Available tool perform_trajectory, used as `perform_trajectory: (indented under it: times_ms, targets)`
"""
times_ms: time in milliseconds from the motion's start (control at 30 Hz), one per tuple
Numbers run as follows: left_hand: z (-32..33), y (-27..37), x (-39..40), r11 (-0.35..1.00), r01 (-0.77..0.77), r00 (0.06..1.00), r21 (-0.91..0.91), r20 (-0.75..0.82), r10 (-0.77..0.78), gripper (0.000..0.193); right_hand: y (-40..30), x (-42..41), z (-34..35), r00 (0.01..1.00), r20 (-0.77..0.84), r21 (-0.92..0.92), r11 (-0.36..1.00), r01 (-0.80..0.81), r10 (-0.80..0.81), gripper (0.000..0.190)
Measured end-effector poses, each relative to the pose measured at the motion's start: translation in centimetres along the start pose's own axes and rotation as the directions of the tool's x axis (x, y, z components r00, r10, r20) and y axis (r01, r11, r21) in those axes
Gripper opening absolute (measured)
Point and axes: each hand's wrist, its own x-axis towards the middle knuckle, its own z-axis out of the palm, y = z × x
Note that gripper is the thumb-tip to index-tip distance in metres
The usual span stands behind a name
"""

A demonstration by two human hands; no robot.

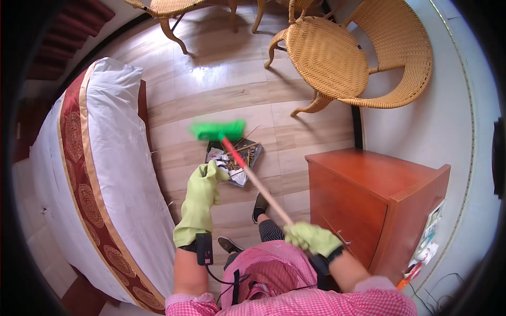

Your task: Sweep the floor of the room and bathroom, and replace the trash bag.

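Note:
A pale green rubber glove covers my left hand [206, 189], whose fingers are curled at the near left of a grey dustpan [255, 154]. A dark end pokes out of that fist, apparently the pan's handle. In the pan lie crumpled white paper, thin sticks and brown debris. My right hand [314, 239], gloved the same way, is closed around the pale lower handle of a broom [269, 195]. The shaft slants up and left across the pan to a red section. Its green broom head [221, 130], blurred, is at the pan's far edge; whether it touches the floor I cannot tell.
A bed [118, 130] with white bedding and a red-gold runner stands on the left. To the right is a reddish wooden cabinet [348, 197]. A wicker chair [328, 59] stands beyond it, with more wicker furniture [174, 8] at the back. Cables [438, 290] lie lower right.

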Motion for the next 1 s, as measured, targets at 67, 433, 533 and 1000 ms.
perform_trajectory:
  times_ms: [67, 433, 533, 1000]
  targets:
    - [0.2, -0.1, 0.0, 1.000, -0.029, 0.999, 0.003, -0.015, 0.030, 0.042, 1.4, -4.6, 0.6, 0.997, 0.071, 0.007, 1.000, -0.028, 0.027, 0.044]
    - [1.9, 5.2, 3.9, 0.982, -0.185, 0.982, 0.027, 0.048, 0.183, 0.044, -5.2, -2.7, -1.8, 0.938, -0.198, 0.135, 0.939, 0.315, -0.286, 0.044]
    - [3.3, 9.3, 6.7, 0.978, -0.179, 0.982, 0.107, 0.079, 0.172, 0.044, -6.2, -2.4, -3.3, 0.933, -0.207, 0.201, 0.920, 0.336, -0.295, 0.043]
    - [9.4, 20.6, 15.3, 0.888, -0.349, 0.904, 0.298, 0.358, 0.235, 0.050, -10.4, 5.8, -4.7, 0.877, -0.446, 0.189, 0.939, 0.288, -0.179, 0.032]
